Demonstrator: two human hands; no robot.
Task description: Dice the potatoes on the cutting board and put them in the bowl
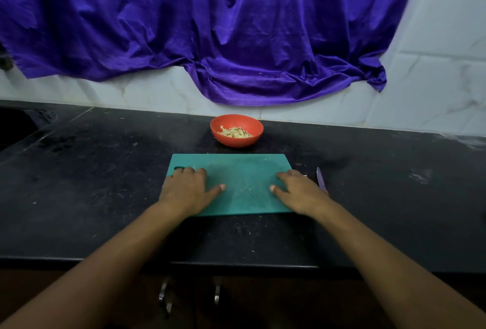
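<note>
A teal cutting board [236,171] lies on the black counter, bare except for a few pale crumbs. Behind it stands an orange bowl [252,125] holding diced potato pieces [235,132]. My left hand [188,189] rests flat on the board's left part, fingers spread and holding nothing. My right hand [298,190] rests flat on the board's right edge, also holding nothing. A purple-bladed knife [320,179] lies on the counter just right of my right hand, apart from it.
The black counter [105,184] runs left and right, its front edge near my forearms. A dark sink recess [15,126] sits at the far left. A purple cloth [210,26] hangs over the white tiled wall behind the bowl. Drawer handles [164,294] show below the counter.
</note>
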